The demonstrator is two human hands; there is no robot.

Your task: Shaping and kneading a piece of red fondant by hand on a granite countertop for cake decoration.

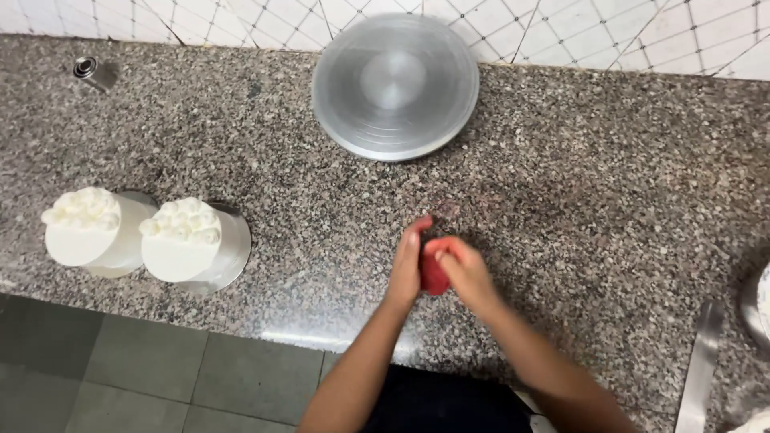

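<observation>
a: pressing a red lump [433,275] between both palms, the person is working over the speckled granite counter [561,240]. the lump is sitting near of the metal turntable [395,84], well apart from it and close to the counter's front edge.

b: what are the hands doing exactly?

a: the left hand [407,265] is standing upright with fingers straight, flat against the lump's left side. the right hand [464,269] is curling over the top and right side, so the two are closing together on it. both forearms are coming in from the near edge and meeting in a narrow v.

b: anything that could be going wrong?

a: i'm judging that the lump could be squeezing out sideways, since only the palms are bracing it, and it would be dropping toward the floor tiles [160,369] just past the edge. there's also a faint reddish smear [445,210] between the hands and the turntable, so colour may be spreading on the stone.

b: and the two white cakes [144,236]?

a: they're standing left of the turntable and nearer the front, well apart from the hands. red fingers touching them would be staining the cream.
</observation>
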